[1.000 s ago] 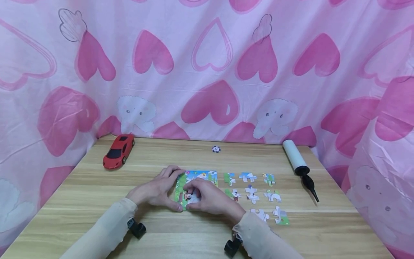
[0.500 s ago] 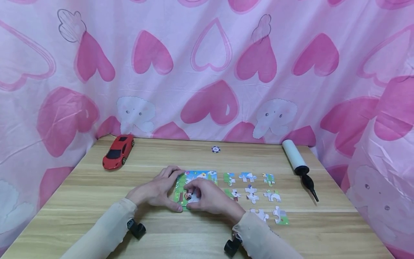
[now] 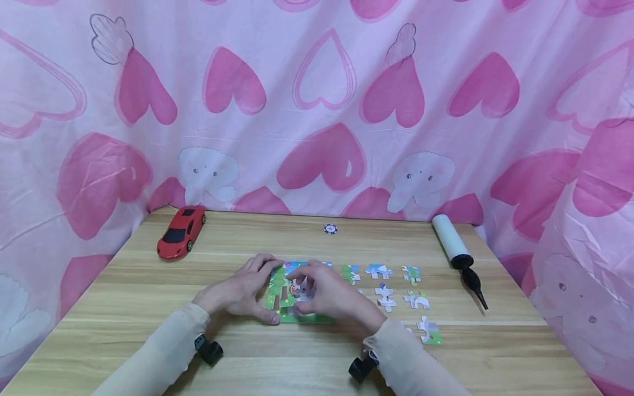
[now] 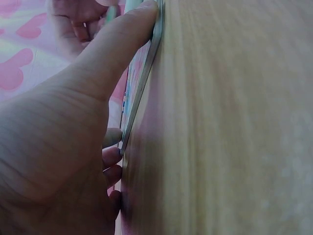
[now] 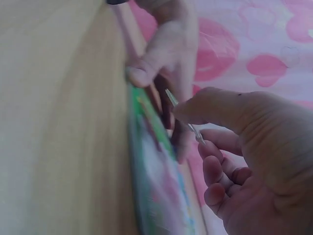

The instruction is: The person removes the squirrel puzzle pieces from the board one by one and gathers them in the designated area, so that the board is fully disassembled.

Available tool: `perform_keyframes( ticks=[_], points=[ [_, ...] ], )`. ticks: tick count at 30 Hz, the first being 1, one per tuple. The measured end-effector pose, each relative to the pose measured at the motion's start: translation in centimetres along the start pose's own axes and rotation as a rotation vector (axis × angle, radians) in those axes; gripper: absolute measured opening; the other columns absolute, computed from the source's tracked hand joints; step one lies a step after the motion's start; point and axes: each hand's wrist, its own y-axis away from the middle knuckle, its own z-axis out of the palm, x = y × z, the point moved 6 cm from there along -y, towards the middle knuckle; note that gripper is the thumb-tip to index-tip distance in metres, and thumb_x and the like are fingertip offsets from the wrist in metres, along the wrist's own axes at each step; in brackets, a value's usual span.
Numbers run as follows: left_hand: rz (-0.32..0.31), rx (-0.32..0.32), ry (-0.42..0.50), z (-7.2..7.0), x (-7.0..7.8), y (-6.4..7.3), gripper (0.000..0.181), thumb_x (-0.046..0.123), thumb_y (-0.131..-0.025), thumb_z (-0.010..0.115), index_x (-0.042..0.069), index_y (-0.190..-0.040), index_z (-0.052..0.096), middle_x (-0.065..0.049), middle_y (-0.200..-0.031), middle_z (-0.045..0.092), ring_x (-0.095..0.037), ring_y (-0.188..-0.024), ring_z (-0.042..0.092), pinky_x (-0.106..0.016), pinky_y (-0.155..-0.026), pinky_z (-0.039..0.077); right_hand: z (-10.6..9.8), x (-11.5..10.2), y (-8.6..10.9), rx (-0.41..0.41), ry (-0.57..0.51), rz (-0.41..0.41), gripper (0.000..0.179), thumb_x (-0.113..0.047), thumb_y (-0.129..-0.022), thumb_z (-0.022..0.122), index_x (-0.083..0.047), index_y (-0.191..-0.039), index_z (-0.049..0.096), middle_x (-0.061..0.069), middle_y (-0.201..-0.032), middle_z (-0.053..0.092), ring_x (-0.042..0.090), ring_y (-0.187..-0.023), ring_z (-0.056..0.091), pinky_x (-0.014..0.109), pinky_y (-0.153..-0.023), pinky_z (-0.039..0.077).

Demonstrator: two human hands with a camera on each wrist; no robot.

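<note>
A flat jigsaw board [image 3: 312, 319] with a colourful picture lies at the middle of the table. My left hand [image 3: 242, 291] holds its left side, thumb at the near corner and fingers at the far one. Over the board, my right hand [image 3: 332, 294] pinches a thin puzzle piece [image 5: 171, 97] between thumb and forefinger. The right wrist view shows that piece edge-on, apart from the board, so its picture is hidden there. Part of the board's picture is hidden under the right hand.
Several loose puzzle pieces [image 3: 386, 298] lie in rows right of the board, some partly hidden by the right arm. A red toy car [image 3: 182, 232] stands at back left, a poker chip [image 3: 330, 229] at back centre. At right lies a white-and-black hand pump [image 3: 453, 242].
My right hand has lifted off the board's lower left part and shifted slightly right, with the puzzle piece in its fingers. The left hand has stayed at the board's edge.
</note>
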Motion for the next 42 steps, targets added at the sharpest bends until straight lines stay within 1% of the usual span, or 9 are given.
perform_keyframes(
  ticks=[6,10,13,17,24,28,33,38,42],
  points=[
    [-0.010,-0.004,0.008,0.1,0.0,-0.1,0.129,0.065,-0.078,0.096,0.010,-0.174,0.030,-0.015,-0.171,0.027,-0.038,-0.156,0.032,-0.066,-0.130,0.033,-2.4,0.0,0.7,0.047,-0.038,0.013,0.056,-0.018,-0.092,0.093,-0.017,-0.145,0.074,-0.006,-0.117,0.064,0.023,-0.107,0.063,0.029,-0.082,0.060],
    [-0.017,-0.008,0.013,0.2,0.0,-0.1,0.129,0.065,-0.078,0.097,0.010,-0.174,0.030,-0.015,-0.172,0.027,-0.037,-0.156,0.032,-0.066,-0.131,0.034,-4.4,-0.4,1.4,0.098,-0.010,-0.023,0.057,-0.017,-0.091,0.093,-0.018,-0.145,0.074,-0.003,-0.117,0.067,0.026,-0.106,0.064,0.031,-0.079,0.058],
    [-0.018,-0.010,0.012,0.2,0.0,-0.1,0.128,0.065,-0.078,0.097,0.010,-0.174,0.030,-0.015,-0.172,0.027,-0.037,-0.156,0.031,-0.065,-0.131,0.034,-5.9,-0.6,2.0,0.134,0.020,-0.068,0.057,-0.017,-0.091,0.093,-0.020,-0.145,0.074,-0.003,-0.118,0.069,0.023,-0.103,0.064,0.031,-0.077,0.057],
    [-0.016,-0.010,0.011,0.2,0.1,0.0,0.128,0.064,-0.078,0.097,0.009,-0.173,0.031,-0.015,-0.172,0.026,-0.037,-0.155,0.031,-0.065,-0.131,0.033,-7.6,-0.6,3.0,0.179,0.030,-0.099,0.059,-0.016,-0.090,0.093,-0.021,-0.146,0.073,-0.003,-0.121,0.070,0.016,-0.099,0.061,0.030,-0.079,0.056],
    [-0.019,-0.009,0.007,0.2,0.0,0.1,0.128,0.065,-0.078,0.097,0.010,-0.174,0.030,-0.015,-0.172,0.026,-0.038,-0.156,0.031,-0.066,-0.131,0.034,-10.0,0.1,5.2,0.240,0.043,-0.073,0.059,-0.016,-0.089,0.094,-0.024,-0.144,0.074,-0.006,-0.112,0.066,0.017,-0.094,0.059,0.028,-0.074,0.054],
    [-0.027,-0.009,0.010,0.1,-0.1,0.1,0.128,0.065,-0.078,0.097,0.010,-0.174,0.030,-0.015,-0.173,0.026,-0.038,-0.156,0.031,-0.066,-0.131,0.034,-10.6,0.6,6.4,0.247,0.034,-0.078,0.057,-0.015,-0.090,0.094,-0.022,-0.143,0.075,-0.003,-0.111,0.066,0.018,-0.093,0.058,0.028,-0.075,0.052],
    [-0.037,-0.009,0.018,0.1,-0.1,0.2,0.129,0.064,-0.078,0.097,0.011,-0.174,0.030,-0.015,-0.173,0.025,-0.038,-0.156,0.031,-0.067,-0.130,0.034,-10.7,1.6,7.9,0.247,0.017,-0.064,0.058,-0.013,-0.088,0.095,-0.022,-0.142,0.075,0.001,-0.113,0.068,0.020,-0.094,0.059,0.031,-0.076,0.054],
    [-0.043,-0.008,0.019,0.1,-0.1,0.1,0.128,0.064,-0.078,0.097,0.012,-0.174,0.030,-0.015,-0.173,0.025,-0.040,-0.156,0.031,-0.069,-0.129,0.034,-9.8,3.1,9.3,0.223,0.015,-0.026,0.059,-0.016,-0.087,0.096,-0.024,-0.142,0.075,-0.001,-0.109,0.066,0.026,-0.093,0.061,0.030,-0.074,0.054],
    [-0.049,-0.010,0.020,0.1,-0.1,0.0,0.127,0.064,-0.078,0.097,0.014,-0.174,0.030,-0.015,-0.173,0.024,-0.040,-0.156,0.031,-0.069,-0.128,0.035,-8.6,4.1,9.9,0.179,-0.006,-0.047,0.058,-0.015,-0.088,0.096,-0.021,-0.141,0.074,0.002,-0.107,0.066,0.029,-0.090,0.061,0.031,-0.072,0.055]
  ],
)
